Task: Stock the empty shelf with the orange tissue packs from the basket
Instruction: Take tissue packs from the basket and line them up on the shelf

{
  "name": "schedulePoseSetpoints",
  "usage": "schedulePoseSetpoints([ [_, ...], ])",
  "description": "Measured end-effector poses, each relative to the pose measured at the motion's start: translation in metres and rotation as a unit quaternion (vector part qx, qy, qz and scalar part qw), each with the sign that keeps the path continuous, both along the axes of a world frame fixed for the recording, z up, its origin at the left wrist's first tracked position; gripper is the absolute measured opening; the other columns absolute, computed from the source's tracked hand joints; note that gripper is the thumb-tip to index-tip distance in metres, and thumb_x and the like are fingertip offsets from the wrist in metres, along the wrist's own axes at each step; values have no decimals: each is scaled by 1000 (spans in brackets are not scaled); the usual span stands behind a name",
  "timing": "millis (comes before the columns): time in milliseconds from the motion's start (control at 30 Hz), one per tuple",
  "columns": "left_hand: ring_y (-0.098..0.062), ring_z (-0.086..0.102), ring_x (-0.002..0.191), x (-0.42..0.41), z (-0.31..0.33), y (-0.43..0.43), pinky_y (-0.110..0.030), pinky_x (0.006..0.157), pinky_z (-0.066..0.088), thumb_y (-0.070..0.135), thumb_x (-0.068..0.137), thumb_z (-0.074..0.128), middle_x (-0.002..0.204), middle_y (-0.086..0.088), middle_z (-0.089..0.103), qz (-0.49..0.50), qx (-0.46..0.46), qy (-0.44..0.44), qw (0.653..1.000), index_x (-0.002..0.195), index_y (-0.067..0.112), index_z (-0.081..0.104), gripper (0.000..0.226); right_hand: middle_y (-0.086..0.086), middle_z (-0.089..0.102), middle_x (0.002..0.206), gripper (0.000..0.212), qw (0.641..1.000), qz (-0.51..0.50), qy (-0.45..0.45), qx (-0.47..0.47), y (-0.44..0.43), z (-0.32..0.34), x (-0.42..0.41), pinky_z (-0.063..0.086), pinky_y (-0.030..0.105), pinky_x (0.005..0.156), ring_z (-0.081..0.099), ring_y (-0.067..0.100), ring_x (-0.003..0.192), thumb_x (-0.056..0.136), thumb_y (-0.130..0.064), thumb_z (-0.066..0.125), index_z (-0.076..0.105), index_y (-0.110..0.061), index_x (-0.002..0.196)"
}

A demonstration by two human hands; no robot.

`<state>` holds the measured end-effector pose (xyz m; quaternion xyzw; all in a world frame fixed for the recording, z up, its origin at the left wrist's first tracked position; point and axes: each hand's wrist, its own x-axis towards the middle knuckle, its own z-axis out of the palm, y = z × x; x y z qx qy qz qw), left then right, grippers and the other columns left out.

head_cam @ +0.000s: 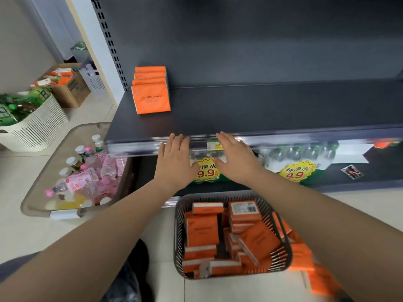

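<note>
Left grip (174,158) and right grip (235,159) spread flat, empty, at shelf (261,110) front edge. Four tissue packs (151,92) (orange) stand near its left edge.

The scene is lit evenly and softly, and shadows are kept faint. Pale glare is seen along the clear plastic price strip (283,140) of the dark grey metal shelf (261,110). Straight edges are bowed by wide-angle distortion, and the orange tissue packs (314,277) at lower right are smeared by blur.
</note>
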<state>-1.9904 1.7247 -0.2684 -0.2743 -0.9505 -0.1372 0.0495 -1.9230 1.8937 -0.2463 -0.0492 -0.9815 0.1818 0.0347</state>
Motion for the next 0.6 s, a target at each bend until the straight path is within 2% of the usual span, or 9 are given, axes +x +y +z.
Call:
schedulePoseSetpoints([
  [233, -26, 9, 148, 45, -42, 4, -49, 120, 12, 36, 84, 59, 158, -8, 20, -45, -46, -72, 995, 150, 15, 21, 79, 2, 16, 159, 72, 999, -16, -46, -9, 5, -40, 43, 13, 45, 119, 21, 21, 144, 90, -35, 54, 19, -18, 151],
  [367, -25, 7, 149, 61, -69, 3, -47, 121, 12, 37, 85, 58, 159, -7, 19, -55, -79, -121, 988, 152, 14, 20, 80, 2, 15, 159, 70, 995, -21, -94, -3, 15, -63, 61, 13, 44, 119, 18, 20, 145, 92, -33, 52, 18, -17, 151],
  [500, -26, 21, 145, 68, -94, 3, -42, 119, 21, 31, 83, 59, 154, -9, 29, -38, -83, -200, 976, 150, 11, 27, 76, 6, 26, 154, 63, 988, -61, -138, -27, 31, -91, 79, 33, 41, 111, 35, 27, 137, 92, -28, 51, 25, -15, 149],
  [600, -26, 37, 134, 71, -113, 3, -43, 112, 35, 27, 81, 58, 144, -9, 42, 6, -66, -263, 962, 143, 13, 38, 66, 8, 39, 146, 58, 975, -112, -187, -39, 46, -118, 92, 39, 40, 107, 41, 26, 132, 91, -28, 52, 34, -13, 144],
])
